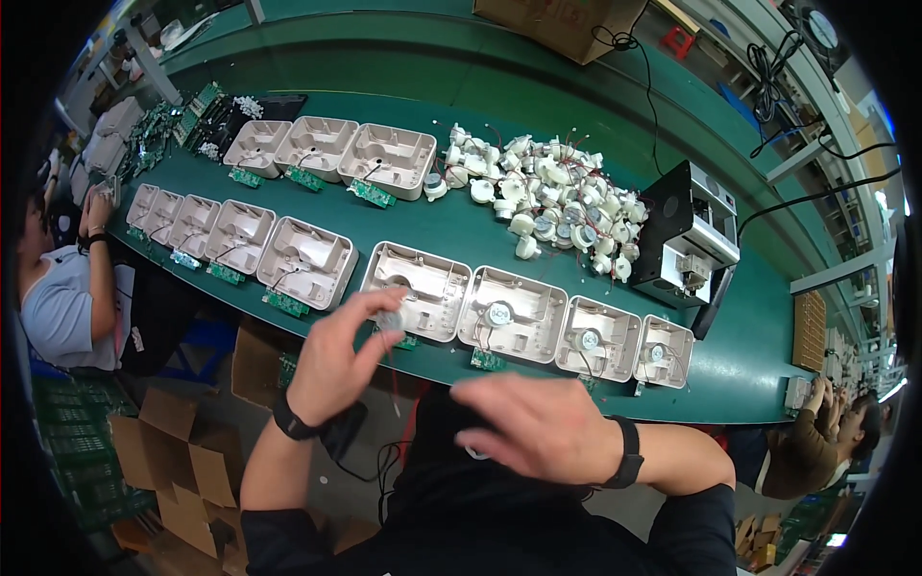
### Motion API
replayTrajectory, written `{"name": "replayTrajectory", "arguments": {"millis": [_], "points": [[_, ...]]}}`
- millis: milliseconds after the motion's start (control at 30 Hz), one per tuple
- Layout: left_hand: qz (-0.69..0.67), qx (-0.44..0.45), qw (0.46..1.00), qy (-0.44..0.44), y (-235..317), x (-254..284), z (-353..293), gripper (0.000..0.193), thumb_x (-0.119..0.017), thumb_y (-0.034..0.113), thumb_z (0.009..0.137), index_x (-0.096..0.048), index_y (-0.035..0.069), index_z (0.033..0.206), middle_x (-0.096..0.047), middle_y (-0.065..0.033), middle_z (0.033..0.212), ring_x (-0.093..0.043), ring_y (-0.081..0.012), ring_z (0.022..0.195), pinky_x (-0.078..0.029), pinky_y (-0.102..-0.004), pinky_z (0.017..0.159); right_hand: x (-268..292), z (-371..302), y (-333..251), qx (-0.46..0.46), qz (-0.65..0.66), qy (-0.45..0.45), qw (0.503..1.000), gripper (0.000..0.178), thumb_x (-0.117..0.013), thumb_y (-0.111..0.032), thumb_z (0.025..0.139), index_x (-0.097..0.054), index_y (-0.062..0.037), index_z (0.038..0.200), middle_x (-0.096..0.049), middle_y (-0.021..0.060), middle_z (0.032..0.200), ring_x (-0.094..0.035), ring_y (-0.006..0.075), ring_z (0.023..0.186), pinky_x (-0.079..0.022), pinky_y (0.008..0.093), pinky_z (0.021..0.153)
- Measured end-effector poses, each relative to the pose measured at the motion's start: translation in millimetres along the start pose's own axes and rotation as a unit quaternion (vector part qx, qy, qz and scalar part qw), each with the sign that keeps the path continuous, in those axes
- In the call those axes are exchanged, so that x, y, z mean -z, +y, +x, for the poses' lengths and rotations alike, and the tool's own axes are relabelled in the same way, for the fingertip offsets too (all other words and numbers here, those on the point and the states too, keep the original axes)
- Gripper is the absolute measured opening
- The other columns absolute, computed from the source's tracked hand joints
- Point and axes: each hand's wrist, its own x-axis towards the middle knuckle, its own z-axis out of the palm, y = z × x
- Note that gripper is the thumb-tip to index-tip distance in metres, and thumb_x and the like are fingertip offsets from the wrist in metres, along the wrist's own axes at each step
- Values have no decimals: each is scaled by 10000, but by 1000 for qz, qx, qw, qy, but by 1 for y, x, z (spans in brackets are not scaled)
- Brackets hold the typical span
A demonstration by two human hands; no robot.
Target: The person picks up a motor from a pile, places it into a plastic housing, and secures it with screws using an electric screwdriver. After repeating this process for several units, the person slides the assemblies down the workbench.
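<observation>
While the left hand [336, 357] pinches a small round part [389, 321] over the near side of a pale box [437, 288], the right hand [543, 427] hovers half-curled, too blurred to tell whether it holds anything. Seating the part seems in hand, calling for alignment as in the neighbouring box [540, 305].

Both forearms [684, 455] angled inward, left hand [336, 359] farther forward, thumb and fingertips meeting in a pinch, right hand [543, 424] (blurred) held apart, fingers pointing left, thumb spread below.
</observation>
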Motion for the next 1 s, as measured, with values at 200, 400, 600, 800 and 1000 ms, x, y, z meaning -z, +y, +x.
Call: {"name": "replayTrajectory", "arguments": {"millis": [200, 400, 600, 800, 1000], "points": [[18, 9, 1000, 18, -20, 22, 26, 257, -702, 1, 846, -645, 13, 1097, -684, -106, 1141, -638, -231, 1069, -506, -319, 944, -55, 16, 12, -31, -84, -50, 995, 488, -739, -180, 853, -535, 37, 1238, -574, 199, 1235, -609, 320, 1088, -528, 394, 880], [40, -53, 998, 14, -29, 22, 40, 264, -748, 66, 835, -668, 25, 1084, -680, -94, 1096, -643, -243, 1003, -501, -326, 899, -102, 48, 31, -32, -137, -37, 989, 521, -717, -215, 861, -494, 66, 1238, -451, 277, 1370, -460, 407, 1269, -389, 458, 1083], [14, -2, 1000, -19, -31, 23, 44, 262, -756, 68, 814, -685, 32, 1063, -670, -99, 1106, -643, -248, 989, -500, -338, 897, -111, 56, 39, -25, -134, -41, 990, 474, -722, -213, 851, -504, 54, 1177, -470, 265, 1338, -479, 390, 1237, -394, 453, 1071], [44, -23, 998, -35, -33, 20, 42, 268, -753, 12, 766, -695, 19, 1028, -673, -87, 1073, -634, -236, 1027, -498, -325, 908, -110, 58, 43, -18, -118, -66, 991, 412, -736, -199, 818, -525, 20, 1096, -511, 212, 1201, -510, 347, 1140, -417, 435, 1014], [172, -115, 978, -9, -45, 13, 40, 301, -792, 90, 738, -706, 61, 1025, -671, -76, 1032, -597, -286, 1081, -492, -398, 918, -116, 61, 40, -13, -125, -69, 990, 389, -734, -191, 811, -537, 13, 1077, -515, 191, 1154, -514, 335, 1114, -423, 428, 994]]}}
